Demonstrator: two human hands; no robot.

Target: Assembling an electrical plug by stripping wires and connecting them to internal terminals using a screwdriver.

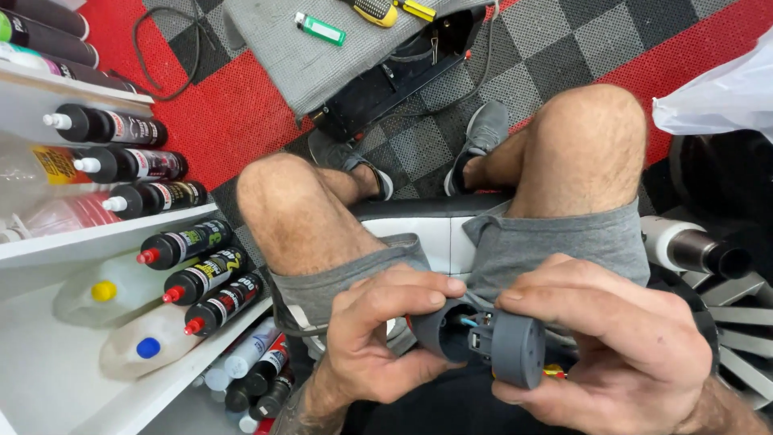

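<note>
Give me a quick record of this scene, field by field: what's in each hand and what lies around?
left hand: holds grey round connector housing, grip closed
right hand: holds grey plug insert, grip closed
parts: close together, thin wires visible between them
shelves at left: black squeeze bottles, clear jugs
floor: red and grey tiles
mat ahead: green lighter, yellow-handled screwdriver
posture: seated, knees bare

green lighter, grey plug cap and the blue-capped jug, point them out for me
green lighter (320,29), head view, middle of its green body
grey plug cap (519,348), head view, its round grey side, held in the right hand
blue-capped jug (148,348), head view, on its blue cap
</note>
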